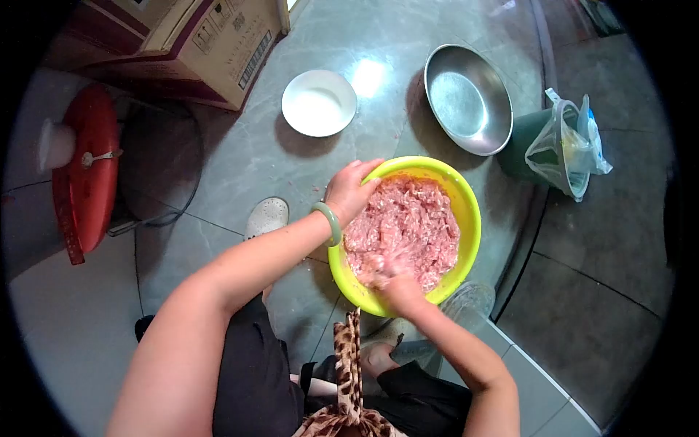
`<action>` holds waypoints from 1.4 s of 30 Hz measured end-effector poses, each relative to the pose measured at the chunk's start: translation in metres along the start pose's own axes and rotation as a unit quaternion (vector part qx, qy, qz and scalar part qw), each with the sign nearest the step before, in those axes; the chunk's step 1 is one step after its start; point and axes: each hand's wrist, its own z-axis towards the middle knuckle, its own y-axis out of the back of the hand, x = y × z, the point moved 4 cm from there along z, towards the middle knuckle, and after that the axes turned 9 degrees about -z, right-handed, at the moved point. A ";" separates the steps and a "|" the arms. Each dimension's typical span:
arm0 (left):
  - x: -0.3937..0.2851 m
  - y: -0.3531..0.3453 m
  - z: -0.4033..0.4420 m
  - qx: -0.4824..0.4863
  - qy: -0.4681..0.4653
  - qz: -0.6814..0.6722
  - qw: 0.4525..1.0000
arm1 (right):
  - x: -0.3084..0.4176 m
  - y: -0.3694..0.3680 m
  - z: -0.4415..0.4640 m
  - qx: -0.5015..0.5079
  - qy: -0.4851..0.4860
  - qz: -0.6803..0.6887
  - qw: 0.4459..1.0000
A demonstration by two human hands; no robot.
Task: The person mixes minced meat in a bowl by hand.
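A yellow-green basin [472, 197] full of pink minced meat [415, 218] sits low in front of me. My left hand [351, 193], with a pale green bangle on the wrist, grips the basin's upper left rim. My right hand [397, 280] is down in the meat near the lower edge of the basin. Its fingers are blurred and partly sunk in the mince, so their closure does not show.
Beyond the basin stand a white bowl [319, 103] and a metal basin [470, 98]. To the right is a bin [528, 142] with a plastic liner. Cardboard boxes [218, 54] are at the upper left, and a red stool [91, 167] holding a spoon [100, 157] is at left.
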 end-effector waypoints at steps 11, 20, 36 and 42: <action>0.003 -0.001 -0.002 0.013 -0.004 0.011 1.000 | -0.079 0.068 0.025 -0.098 -0.100 -0.201 0.970; 0.000 -0.002 -0.004 0.001 0.005 0.001 1.000 | 0.003 0.024 0.069 -0.046 0.108 -0.127 0.985; 0.003 -0.001 -0.005 -0.001 -0.018 0.006 1.000 | 0.016 0.030 0.069 0.046 0.007 -0.164 0.985; 0.002 0.001 -0.005 -0.002 -0.033 0.019 0.999 | -0.075 0.060 0.046 -0.140 -0.064 -0.150 0.977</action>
